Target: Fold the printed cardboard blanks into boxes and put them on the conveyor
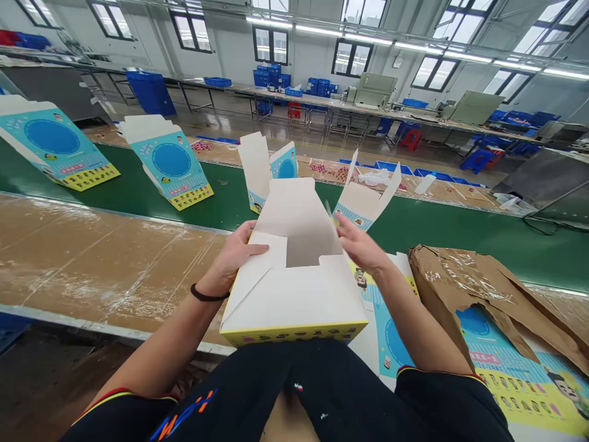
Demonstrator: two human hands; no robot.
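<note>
A partly folded cardboard box [304, 288] is tilted in front of my body, its white inner side and folded flaps facing up and a yellow printed edge towards me. My left hand [237, 255] grips its left side, the thumb lying over a white flap and the fingers behind. At the right side of the box is my right hand [359, 245], its fingers stretched out and a little blurred; whether they touch the cardboard I cannot tell. Flat printed box sheets [386, 319] lie under my right forearm.
A green conveyor belt [221, 190] crosses ahead, bearing several blue-and-yellow boxes [170, 161] with raised flaps. Torn brown wrapping paper [478, 282] covers more printed sheets [519, 374] at the right. Beyond the belt are blue trays [432, 175] and a white bottle [424, 183].
</note>
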